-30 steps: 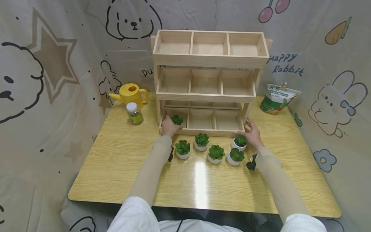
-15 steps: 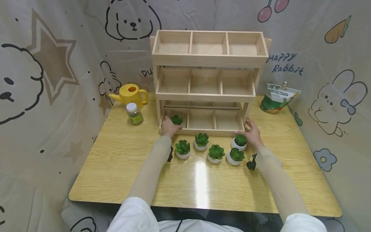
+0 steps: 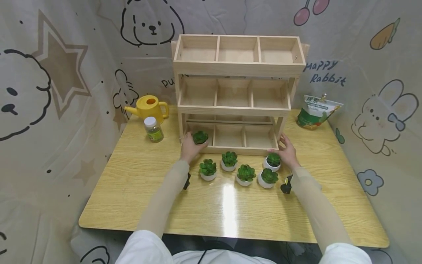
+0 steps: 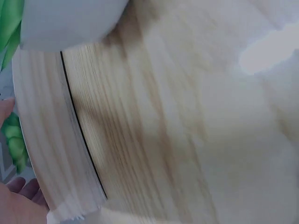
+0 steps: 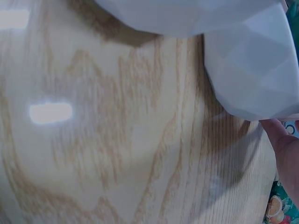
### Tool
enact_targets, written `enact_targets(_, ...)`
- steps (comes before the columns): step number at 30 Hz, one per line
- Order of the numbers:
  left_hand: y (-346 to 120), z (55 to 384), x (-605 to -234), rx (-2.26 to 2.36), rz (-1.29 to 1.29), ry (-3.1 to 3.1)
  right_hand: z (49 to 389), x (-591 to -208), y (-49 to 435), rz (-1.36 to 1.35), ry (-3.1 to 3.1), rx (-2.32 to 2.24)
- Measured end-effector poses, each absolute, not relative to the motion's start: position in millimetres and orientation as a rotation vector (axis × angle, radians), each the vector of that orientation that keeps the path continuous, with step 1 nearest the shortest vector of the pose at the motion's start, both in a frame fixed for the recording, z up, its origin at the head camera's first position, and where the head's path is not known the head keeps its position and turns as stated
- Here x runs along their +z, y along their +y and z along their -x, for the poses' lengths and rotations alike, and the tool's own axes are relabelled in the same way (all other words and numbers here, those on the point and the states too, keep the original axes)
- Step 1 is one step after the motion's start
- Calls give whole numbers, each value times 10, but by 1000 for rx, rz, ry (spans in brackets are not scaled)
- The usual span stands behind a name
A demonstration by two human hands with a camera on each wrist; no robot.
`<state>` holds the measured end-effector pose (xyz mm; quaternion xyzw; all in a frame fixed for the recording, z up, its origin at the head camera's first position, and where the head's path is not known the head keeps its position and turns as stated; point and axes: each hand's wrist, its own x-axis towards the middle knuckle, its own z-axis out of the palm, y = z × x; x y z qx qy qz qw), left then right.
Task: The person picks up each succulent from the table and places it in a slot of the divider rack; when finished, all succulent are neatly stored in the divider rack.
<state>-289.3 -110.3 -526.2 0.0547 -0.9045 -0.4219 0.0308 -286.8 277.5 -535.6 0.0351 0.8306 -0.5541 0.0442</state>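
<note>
A three-tier wooden shelf (image 3: 239,68) with divided compartments stands on the table. At its bottom left compartment, my left hand (image 3: 191,147) has its thumb and fingers around a potted succulent (image 3: 200,137). The left wrist view shows that plant's green leaves (image 4: 16,143) between thumb and fingers, behind the front board (image 4: 56,126). My right hand (image 3: 287,151) grips the shelf's bottom right corner, thumb at the front and fingers along the outer side. Close to that thumb sits a succulent in a white pot (image 3: 272,161); its faceted pot (image 5: 252,70) partly covers the hand in the right wrist view.
Several more potted succulents, such as the front middle one (image 3: 245,173), stand between my forearms before the shelf. A yellow watering can (image 3: 150,108) and a lidded jar (image 3: 153,129) are at left. A clipped green-and-white bag (image 3: 317,112) stands at right.
My left hand and forearm have shifted slightly left, uncovering more of the succulent in the bottom left compartment. The right hand has stayed at the shelf's corner.
</note>
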Motion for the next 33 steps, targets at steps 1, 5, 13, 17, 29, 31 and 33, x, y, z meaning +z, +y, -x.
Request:
enact_targets(1,-1134,2869,-5263,-1306,-141,-2783,2868,-5356,2772,-112,2541,-1686)
enact_targets(5,-1258,2781,-5258,-1292,-44,-2784,2864,-5363,2769,-105,2542,-1687)
enact_targets(13,-1440,2557,-5230,-1201,143,-2765,2871,-5388,2787,-104,2544,-1688)
enact_targets(17,-1532,2498,-5263,-1227,297,-2796,2873,-5385,2789,-117,2547,-1679)
enact_targets(29,-1597,2446,-5349,-1501,731,-3067,2903,-5417,2798,-107,2551,-1683)
enact_targets(31,-1586,2429,-5361,-1543,739,-3074,2899,-5415,2794,-103,2552,-1684)
enact_targets(33,-1568,2416,-5378,-1565,755,-3075,2891,-5412,2788,-101,2553,-1687)
